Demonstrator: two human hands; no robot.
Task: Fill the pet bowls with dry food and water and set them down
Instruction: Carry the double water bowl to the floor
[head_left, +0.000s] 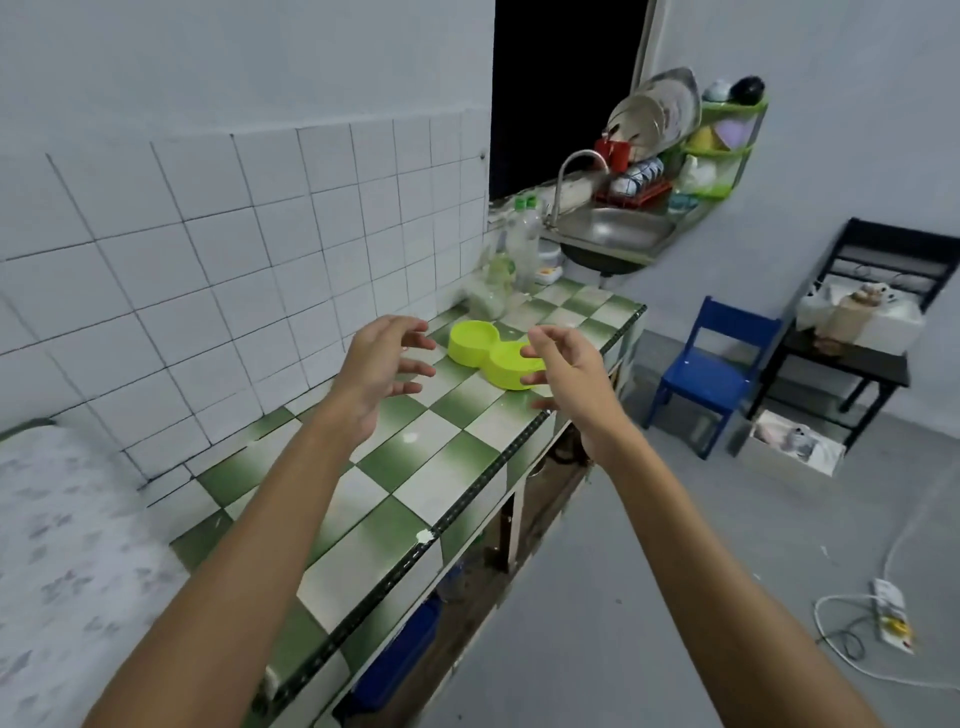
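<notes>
A lime-green double pet bowl (475, 347) stands on the green-and-white checkered counter (415, 467), both cups looking empty. My left hand (382, 371) hovers just left of the bowl, fingers spread and loosely bent, holding nothing. My right hand (563, 374) hovers at the bowl's right end, its fingers partly in front of the right cup, not gripping it. Behind the bowl stand a clear bag of pale contents (491, 291) and a plastic bottle (524, 244) with a green cap.
A steel sink (613, 231) with a tap (576, 166) sits beyond the counter, a dish rack above it. A blue chair (711, 364) and a black table (852, 338) stand on the right. Cables and a power strip (891, 613) lie on the floor. A bed (67, 545) borders the counter's left.
</notes>
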